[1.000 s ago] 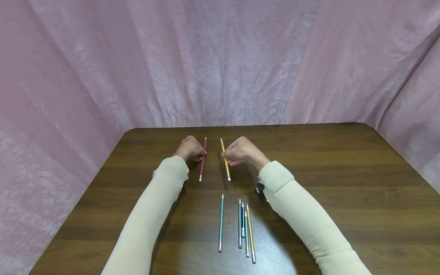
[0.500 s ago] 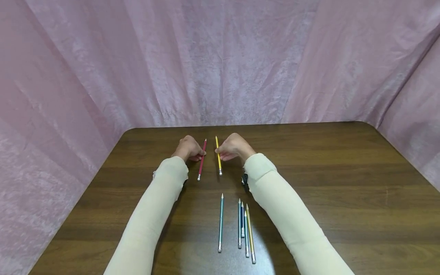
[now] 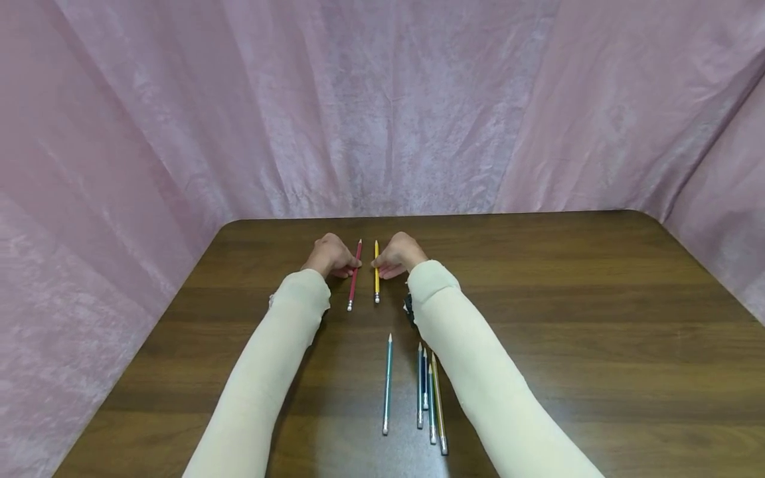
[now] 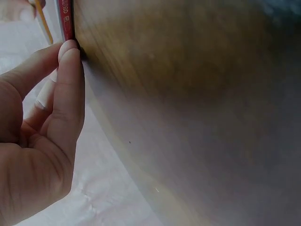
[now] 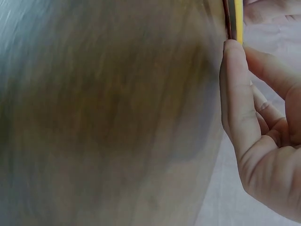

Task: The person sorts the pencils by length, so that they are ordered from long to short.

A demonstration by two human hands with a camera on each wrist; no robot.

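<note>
- One red pencil (image 3: 353, 285) is pinched by the left hand (image 3: 333, 255), and I see thumb and fingers closed on its barrel, a little tipward of the middle.
- The right hand (image 3: 399, 255) pinches the yellow pencil (image 3: 377, 282) in much the same way.
- Both pencils lie near each other but apart, toward the far side of the table (image 3: 568, 299), tips pointing away; I cannot tell whether they touch the wood.
- I judge both light and stiff, so a fingertip pinch is plenty and squeezing harder gains nothing.
- Their painted barrels look smooth, so I expect some twist or slip under a loose hold.
- Mid-barrel is where I'd take hold, for balance; I'd spare the sharpened points, likely the fragile part.
- Nearer me, one teal pencil (image 3: 387, 385) lies beside a group of four pencils (image 3: 420, 392).
</note>
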